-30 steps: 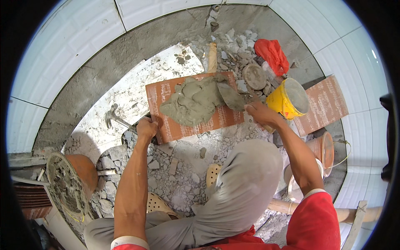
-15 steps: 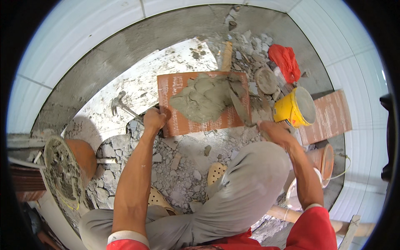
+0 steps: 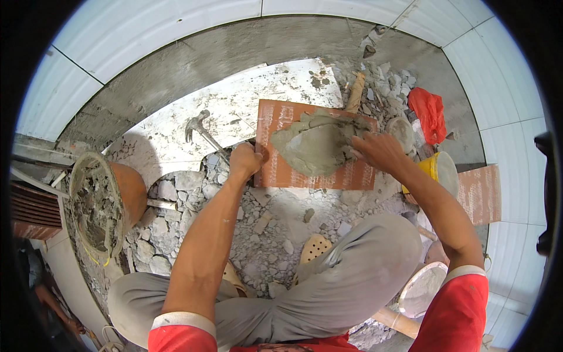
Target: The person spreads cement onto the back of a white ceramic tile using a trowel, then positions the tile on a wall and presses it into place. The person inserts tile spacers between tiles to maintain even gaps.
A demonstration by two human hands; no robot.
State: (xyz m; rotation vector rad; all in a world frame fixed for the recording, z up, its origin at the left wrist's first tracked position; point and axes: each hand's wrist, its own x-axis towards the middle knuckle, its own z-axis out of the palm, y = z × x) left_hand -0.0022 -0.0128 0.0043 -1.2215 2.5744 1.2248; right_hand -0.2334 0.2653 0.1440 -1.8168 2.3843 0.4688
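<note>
1. Left hand [image 3: 245, 161]: closed on the left edge of a reddish-brown tile [image 3: 270, 175], pinching it; the fingers under the edge were hidden.
2. Right hand [image 3: 378, 151]: fingers curled together over the tile's right part, gripping a trowel [image 3: 341, 142]; blade hard to tell from the grey around it.
3. Tile: ahead of the person's knees, between the two hands, white markings on its face. Could not tell whether it rested on anything or was held up.
4. Mortar [image 3: 293, 149]: wet grey heap across the tile's middle and upper right; brown surface bare along the left side and lower edge.
5. Hammer [image 3: 201, 124]: left of the tile, claw head over a stained white board [image 3: 226, 97], handle slanting down toward the left hand.
6. Ground: broken rubble [image 3: 176, 185] under and about the work; a wooden piece [image 3: 355, 92] lay just beyond the tile.
7. Right side: red plastic bag [image 3: 428, 114] on the far side; yellow bucket [image 3: 430, 166] partly behind the right forearm; second tile [image 3: 481, 193] just beside that bucket.
8. Far left: orange tub [image 3: 130, 193], tilted, mortar inside, well apart from the tile.
</note>
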